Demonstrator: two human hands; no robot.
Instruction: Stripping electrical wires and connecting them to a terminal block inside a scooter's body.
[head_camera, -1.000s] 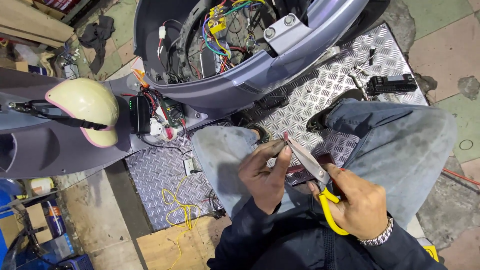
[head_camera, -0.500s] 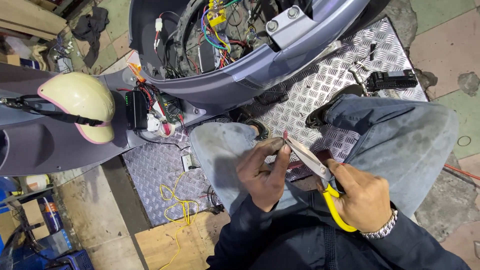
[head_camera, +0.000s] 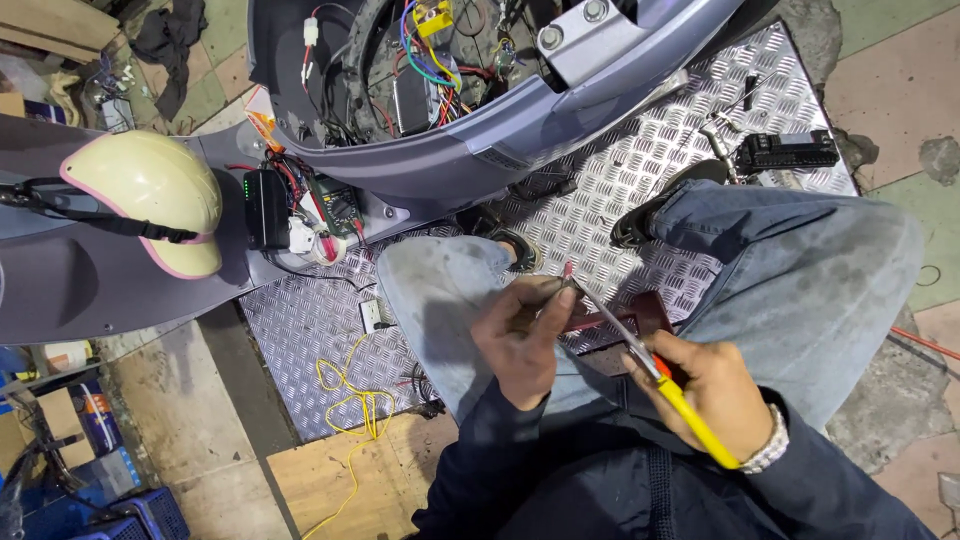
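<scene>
- Scissors (head_camera: 640, 352) sit closed in my right hand (head_camera: 715, 392), blades meeting the thin wire (head_camera: 545, 292) pinched in my left hand (head_camera: 520, 340) above my knees.
- Wire should stay taut, I think, with the cut kept shallow.

I see a floor of worn green and pink tiles (head_camera: 890, 80), with a diamond-tread metal plate (head_camera: 640, 170) laid over it. At near left lie a wooden board (head_camera: 330, 480), bare concrete (head_camera: 170, 420) and blue crates (head_camera: 120, 515). Far left, timber planks (head_camera: 50, 25) sit among clutter.
</scene>
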